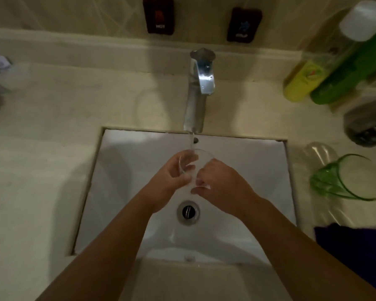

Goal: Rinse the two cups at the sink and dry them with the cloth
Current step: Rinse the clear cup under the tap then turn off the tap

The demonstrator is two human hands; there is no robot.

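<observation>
I have both hands over the white sink (122, 161), holding a clear cup (194, 165) between them under the tap (199, 88). A thin stream of water (191, 142) falls from the spout onto the cup's rim. My left hand (172, 179) wraps the cup's left side, grip curled around it with the fingers at its wall; my right hand (223, 187) closes on the lower right side, so both grips are holding the same cup. The cup sits tilted above the drain (188, 211), not touching the basin. The second cup, a green-tinted cup (343, 179), lies tipped on the table (41, 148) to the right of the sink, just beside a clear plastic bottle (319, 153). A dark cloth (352, 250) lies at the right edge, nearer to me than the green one. Green and yellow bottles (334, 72) stand at the far right corner.
</observation>
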